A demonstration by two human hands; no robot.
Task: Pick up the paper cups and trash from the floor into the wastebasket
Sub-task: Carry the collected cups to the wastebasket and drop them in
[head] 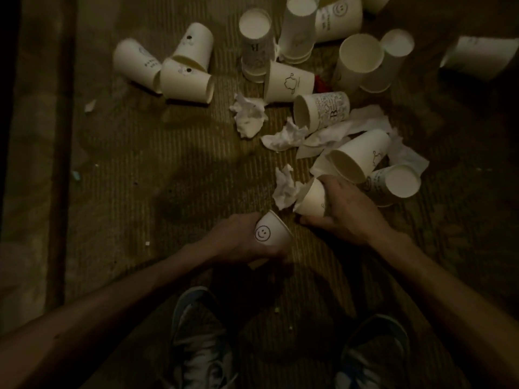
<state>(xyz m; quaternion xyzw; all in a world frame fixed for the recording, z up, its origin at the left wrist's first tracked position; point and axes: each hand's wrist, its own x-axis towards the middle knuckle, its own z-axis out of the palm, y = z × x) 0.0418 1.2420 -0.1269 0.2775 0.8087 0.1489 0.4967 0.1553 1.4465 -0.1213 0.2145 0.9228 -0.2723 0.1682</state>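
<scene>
A smiley-face cup [271, 233] is sitting in the left hand [238, 240], fingers curled round it. The right hand [345, 211] is gripping a second cup [311, 199] lying beside a crumpled tissue [285, 186] on the floor [140, 164]. Beyond, more cups [289, 82] are lying scattered among napkins [345, 130], open mouths showing bare insides.

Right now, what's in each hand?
Left hand: holds the smiley cup.
Right hand: grips a second cup.
</scene>
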